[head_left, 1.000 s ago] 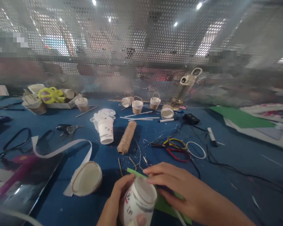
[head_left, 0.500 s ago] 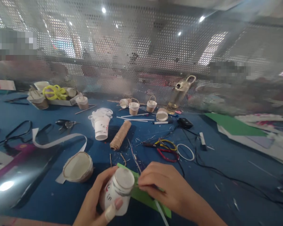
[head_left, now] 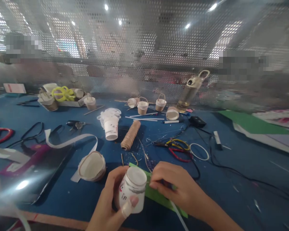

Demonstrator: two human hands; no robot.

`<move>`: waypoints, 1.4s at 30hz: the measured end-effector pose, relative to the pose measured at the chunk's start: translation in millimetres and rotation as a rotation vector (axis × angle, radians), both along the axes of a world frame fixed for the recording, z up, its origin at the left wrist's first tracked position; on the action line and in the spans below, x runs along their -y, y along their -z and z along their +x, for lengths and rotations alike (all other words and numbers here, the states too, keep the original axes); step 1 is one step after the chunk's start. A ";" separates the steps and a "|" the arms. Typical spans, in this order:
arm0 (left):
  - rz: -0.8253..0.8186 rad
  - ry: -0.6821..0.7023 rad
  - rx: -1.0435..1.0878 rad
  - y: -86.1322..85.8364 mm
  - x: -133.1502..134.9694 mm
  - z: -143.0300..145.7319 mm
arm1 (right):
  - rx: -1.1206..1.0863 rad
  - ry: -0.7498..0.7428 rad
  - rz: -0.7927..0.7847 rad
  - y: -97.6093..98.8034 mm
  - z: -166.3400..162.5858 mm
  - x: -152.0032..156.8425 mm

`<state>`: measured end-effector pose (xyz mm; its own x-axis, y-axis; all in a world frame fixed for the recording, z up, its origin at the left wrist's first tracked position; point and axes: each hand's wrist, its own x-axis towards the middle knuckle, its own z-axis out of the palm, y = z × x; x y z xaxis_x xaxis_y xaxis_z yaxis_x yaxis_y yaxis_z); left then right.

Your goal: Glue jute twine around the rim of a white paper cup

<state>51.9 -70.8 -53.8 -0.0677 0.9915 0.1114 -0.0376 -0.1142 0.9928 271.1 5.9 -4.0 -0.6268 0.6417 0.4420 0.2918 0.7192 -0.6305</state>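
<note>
My left hand (head_left: 118,200) is wrapped round a white paper cup (head_left: 135,192) with dark writing and a grey band near its upward-facing round end. The thumb, with a pale wrap on it, presses on the cup's front. At the cup's right side, my right hand (head_left: 173,187) has thumb and fingers pinched together; what lies in the pinch is too small to make out. A narrow white strip (head_left: 179,216) runs out from under this hand. Beneath both hands lies a green sheet (head_left: 156,195). To the left rests an open white cup with a brown rim (head_left: 92,165).
A twine roll (head_left: 131,134) and another white cup (head_left: 111,127) stand ahead. Pliers (head_left: 179,146), a white ring (head_left: 199,151) and a black cable (head_left: 231,166) lie right. Small baskets (head_left: 142,107) and a bottle (head_left: 189,91) line the back. Red-handled scissors (head_left: 2,135) lie left.
The view has turned slightly left, so the table things sit farther right and more of the red-handled scissors shows. Both hands stay at the cup, the right fingers still pinched beside it.
</note>
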 end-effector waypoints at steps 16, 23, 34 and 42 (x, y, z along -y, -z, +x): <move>-0.137 0.117 0.058 -5.9 1.8 -9.6 | 0.514 0.243 0.229 15.1 58.7 15.7; -0.264 0.086 0.132 -20.3 -1.1 -7.6 | 0.645 0.253 0.283 29.8 61.0 11.5; -0.175 0.085 0.022 -14.4 -3.8 -4.5 | 0.480 0.306 0.076 1.0 69.8 -7.2; -0.117 0.057 -0.013 -5.9 -4.2 -2.0 | 0.137 0.319 -0.100 -7.4 59.6 -3.0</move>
